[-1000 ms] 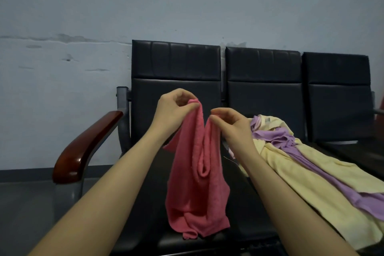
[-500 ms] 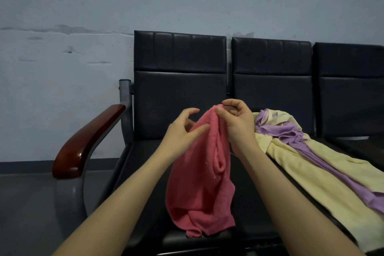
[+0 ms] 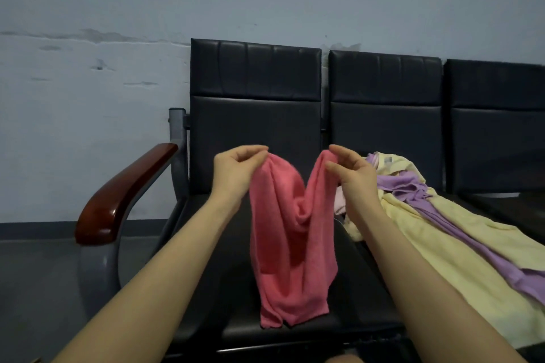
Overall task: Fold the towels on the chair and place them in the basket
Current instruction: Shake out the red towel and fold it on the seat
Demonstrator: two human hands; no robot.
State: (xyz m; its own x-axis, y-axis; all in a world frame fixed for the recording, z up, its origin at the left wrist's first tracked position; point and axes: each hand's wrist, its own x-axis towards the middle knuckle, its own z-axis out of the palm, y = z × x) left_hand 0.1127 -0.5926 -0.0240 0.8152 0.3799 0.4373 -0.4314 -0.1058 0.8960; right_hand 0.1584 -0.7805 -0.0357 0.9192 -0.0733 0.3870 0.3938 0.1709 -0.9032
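While left hand (image 3: 236, 174) & right hand (image 3: 352, 174) each pinch a top corner of the pink towel (image 3: 292, 244) hanging over the chair (image 3: 256, 115) seat, a small label (image 3: 388, 160) on the yellow towel (image 3: 442, 239) nearby is too blurred to read.

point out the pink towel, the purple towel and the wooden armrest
pink towel (image 3: 290, 256), head view, middle of the hanging cloth
purple towel (image 3: 413, 186), head view, bunched upper end
wooden armrest (image 3: 118, 194), head view, middle of its top
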